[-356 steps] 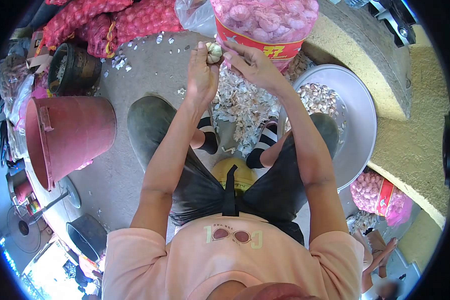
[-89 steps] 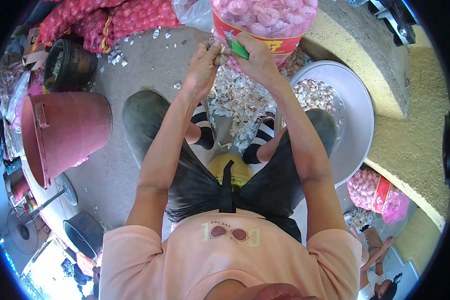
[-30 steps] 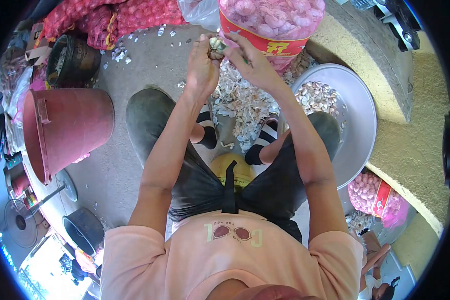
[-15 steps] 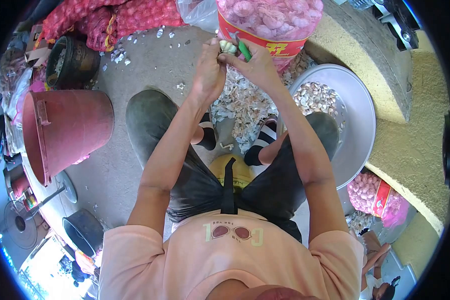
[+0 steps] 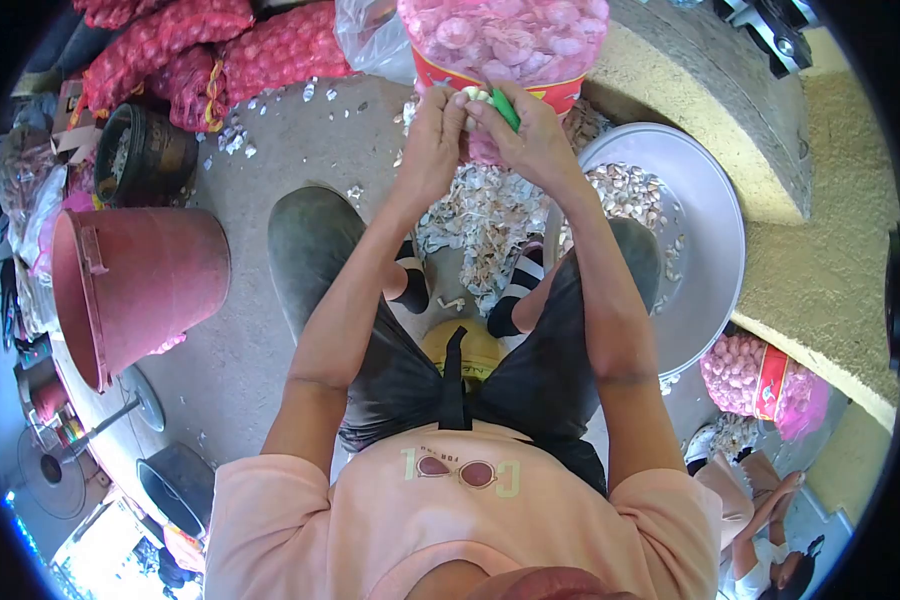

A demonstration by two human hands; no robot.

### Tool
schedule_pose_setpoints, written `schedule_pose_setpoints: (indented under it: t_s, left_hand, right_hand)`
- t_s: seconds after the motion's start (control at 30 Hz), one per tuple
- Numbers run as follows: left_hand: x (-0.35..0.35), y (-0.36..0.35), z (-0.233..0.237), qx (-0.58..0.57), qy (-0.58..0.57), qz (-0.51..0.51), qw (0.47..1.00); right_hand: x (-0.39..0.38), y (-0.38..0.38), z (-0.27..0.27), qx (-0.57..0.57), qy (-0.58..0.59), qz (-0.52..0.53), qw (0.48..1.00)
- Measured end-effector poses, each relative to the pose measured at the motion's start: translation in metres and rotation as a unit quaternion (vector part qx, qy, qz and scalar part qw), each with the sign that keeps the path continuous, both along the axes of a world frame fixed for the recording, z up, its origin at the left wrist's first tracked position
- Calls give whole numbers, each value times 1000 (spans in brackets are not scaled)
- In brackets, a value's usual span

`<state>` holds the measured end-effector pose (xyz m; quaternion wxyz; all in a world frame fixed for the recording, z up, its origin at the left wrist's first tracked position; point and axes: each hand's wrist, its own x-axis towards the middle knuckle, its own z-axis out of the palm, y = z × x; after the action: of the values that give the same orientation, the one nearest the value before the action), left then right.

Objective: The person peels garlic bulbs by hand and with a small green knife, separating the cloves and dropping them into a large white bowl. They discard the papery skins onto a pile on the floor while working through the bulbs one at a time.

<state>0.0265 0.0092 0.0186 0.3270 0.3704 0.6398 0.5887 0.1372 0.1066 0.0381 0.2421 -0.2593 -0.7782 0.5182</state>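
My left hand (image 5: 432, 143) is closed around a pale garlic bulb (image 5: 477, 94), partly hidden by my fingers. Beside it, my right hand (image 5: 532, 140) grips the green handle (image 5: 506, 110) of a small knife and its thumb presses on the garlic. The blade cannot be made out now. Just beyond both hands stands a pink mesh sack of garlic (image 5: 510, 45) with a red and yellow band. Garlic skins (image 5: 485, 225) lie heaped on the floor below my hands. At my right knee, a wide metal basin (image 5: 705, 270) holds loose garlic cloves (image 5: 630, 195).
A red bucket (image 5: 155, 285) lies tipped on the left, near a dark bucket (image 5: 145, 150). Red mesh sacks (image 5: 285, 55) line the back. A yellow wall (image 5: 800, 290) borders the right, with another garlic sack (image 5: 735, 375) and a seated person (image 5: 770, 530) behind it.
The view has shifted slightly, so the buckets sit lower in it. My hands have drawn closer together around the garlic, and the blade that showed before is now hidden.
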Motion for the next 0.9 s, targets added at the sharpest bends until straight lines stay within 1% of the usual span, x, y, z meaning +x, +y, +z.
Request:
schedule_pose_setpoints:
  t_s: [0.03, 0.07, 0.1, 0.17, 0.2, 0.27, 0.3, 0.33, 0.37, 0.43, 0.47, 0.53, 0.6, 0.63, 0.67, 0.7, 0.77, 0.8, 0.83, 0.9]
  left_hand:
    - [7, 5, 2, 3, 2, -6, 1000]
    - [15, 10, 3, 12, 41, -5, 999]
    - [24, 15, 5, 21, 79, -5, 997]
    - [48, 24, 26, 48, 68, -9, 996]
    - [56, 28, 34, 24, 71, -26, 997]
    - [73, 34, 51, -26, 60, -61, 996]
    - [80, 41, 48, -23, 61, -72, 995]
    - [88, 46, 43, -6, 88, -83, 993]
    - [96, 52, 38, 12, 115, -95, 989]
    - [113, 61, 36, 23, 115, -117, 986]
    - [121, 65, 34, 14, 103, -144, 984]
    - [138, 74, 34, 12, 89, -184, 979]
    - [155, 78, 35, -25, -11, -221, 975]
    - [162, 82, 35, -44, -60, -240, 968]
    - [167, 86, 32, -35, -79, -261, 962]
    - [174, 89, 31, -33, -79, -273, 958]
    - [187, 94, 32, -5, -65, -286, 956]
    - [187, 99, 32, -21, -65, -317, 946]
    - [190, 103, 32, -21, -63, -326, 943]
    - [194, 111, 33, 1, -72, -337, 939]
  right_hand:
    - [9, 3, 0, 22, 31, -15, 999]
    - [17, 4, 1, 44, 61, -30, 997]
    - [25, 4, 8, 47, 63, -38, 996]
    - [42, 3, 25, -2, 42, -70, 997]
    - [49, 4, 25, 0, 45, -78, 996]
    - [64, 5, 20, 77, 55, -143, 985]
    - [72, 5, 24, 117, 59, -176, 976]
    - [83, 1, 35, 86, 63, -192, 975]
    - [94, 1, 36, 89, 62, -204, 973]
    - [117, 3, 38, 132, -9, -240, 962]
    - [128, 1, 41, 98, -13, -252, 963]
    - [148, 5, 31, 90, -25, -282, 955]
    - [165, 8, 28, 78, -35, -314, 946]
    - [173, 10, 29, 76, -15, -337, 938]
    - [180, 13, 30, 75, 6, -361, 930]
    - [188, 17, 31, 78, 6, -372, 925]
    - [201, 25, 32, 39, -21, -374, 926]
    - [205, 26, 37, 33, -48, -386, 921]
    - [208, 26, 42, 32, -47, -395, 917]
    - [210, 25, 51, -98, 56, -378, 919]
